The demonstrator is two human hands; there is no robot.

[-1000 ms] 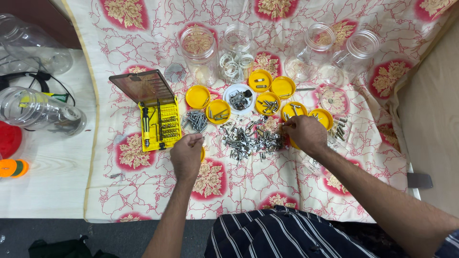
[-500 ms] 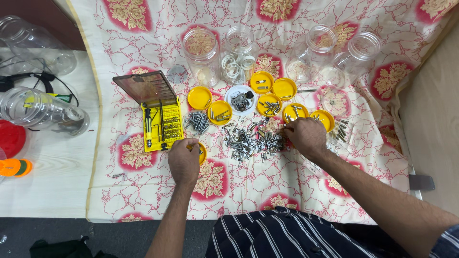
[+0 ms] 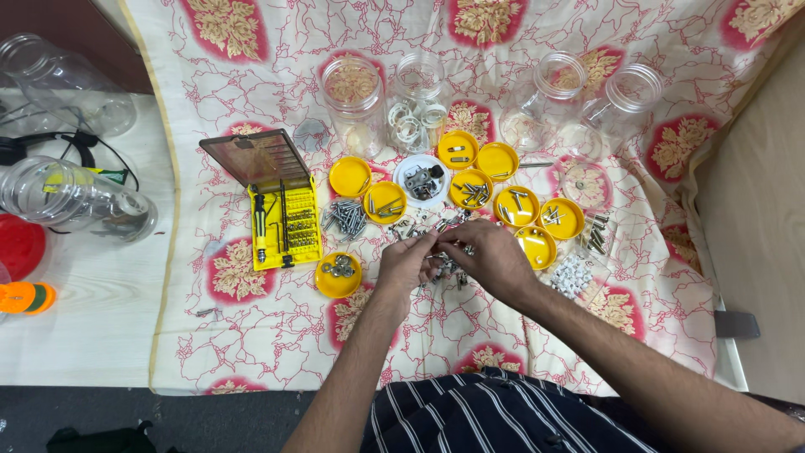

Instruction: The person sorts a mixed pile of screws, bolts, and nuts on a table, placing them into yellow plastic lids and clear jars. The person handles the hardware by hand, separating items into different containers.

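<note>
Head view, looking down on a counter [image 3: 92, 319] covered by a floral cloth [image 3: 277, 335]. The left hand [image 3: 407, 262] and right hand [image 3: 490, 260] meet over a pile of screws [image 3: 419, 231], fingertips touching or nearly so. The fingers of both hands are curled narrow, pinched together over the pile; what lies between them is too small to tell. Most of the pile is hidden under the hands; loose screws show just beyond the fingertips.

Just left of the left fingers sits a yellow lid [image 3: 339, 274] holding a few nuts. Beyond the fingers, an arc of yellow lids [image 3: 386, 201] holds sorted screws, with a white lid [image 3: 421, 179] among them holding darker metal parts. A loose heap of screws [image 3: 344, 216] lies left of the arc. Just right of the right hand is another yellow lid [image 3: 537, 246], and beside it a cluster of small white parts [image 3: 573, 274].

Well left of the fingers, a yellow bit set [image 3: 283, 220] lies open, lid raised. Farther beyond the lids stand four clear jars [image 3: 352, 96]. More clear jars [image 3: 71, 197] lie on the bare counter, far left.
</note>
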